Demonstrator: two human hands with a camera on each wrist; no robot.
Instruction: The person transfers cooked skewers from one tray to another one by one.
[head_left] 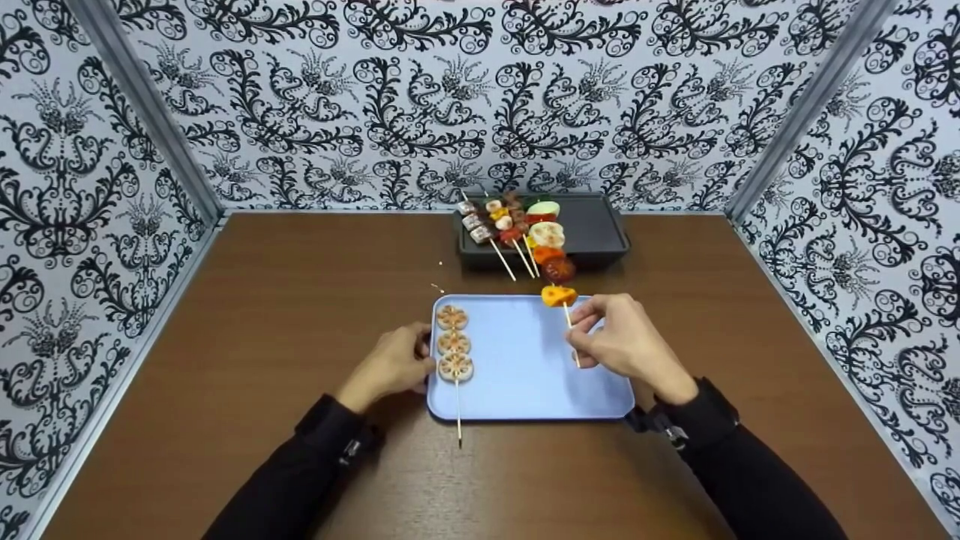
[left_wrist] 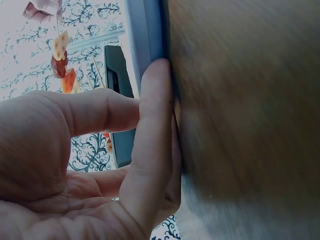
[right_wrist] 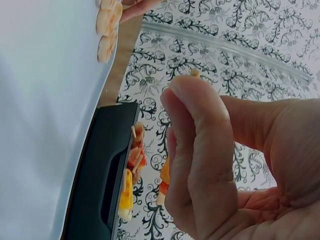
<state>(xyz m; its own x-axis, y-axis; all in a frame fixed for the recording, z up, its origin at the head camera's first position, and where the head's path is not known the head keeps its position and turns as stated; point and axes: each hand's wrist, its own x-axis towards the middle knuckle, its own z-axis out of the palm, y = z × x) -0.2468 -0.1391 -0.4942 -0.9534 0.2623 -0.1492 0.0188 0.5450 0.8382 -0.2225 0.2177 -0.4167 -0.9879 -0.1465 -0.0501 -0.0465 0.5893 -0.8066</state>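
While the left hand (head_left: pixel 391 361) rests against the left edge of the pale blue tray (head_left: pixel 525 367), its thumb and fingers apart and touching the rim, a lotus skewer (head_left: pixel 454 343) lies just inside that same edge: three browned, hole-patterned slices in a row from the far left corner, bare stick poking out over the near edge. Across to the dark grill pan (head_left: pixel 592 225) at the table (head_left: pixel 225 337)'s far edge, and several loaded skewers (head_left: pixel 504 223) crowd its left side, sticks jutting over its near edge. And here's the colourful one, the vegetable skewer (head_left: pixel 558 268), up in the air and tilted over the tray's far edge, towards the far right corner! Lowest sits a spotted yellow-orange chunk, then a glossy dark-red round, a bright orange piece, a pale slice with toasted brown marks; its upper end overlaps the pan in the head view. On the right, the right hand (head_left: pixel 622 341) has thumb and fingertips clamped on the bare stick, whose end peeks out below.
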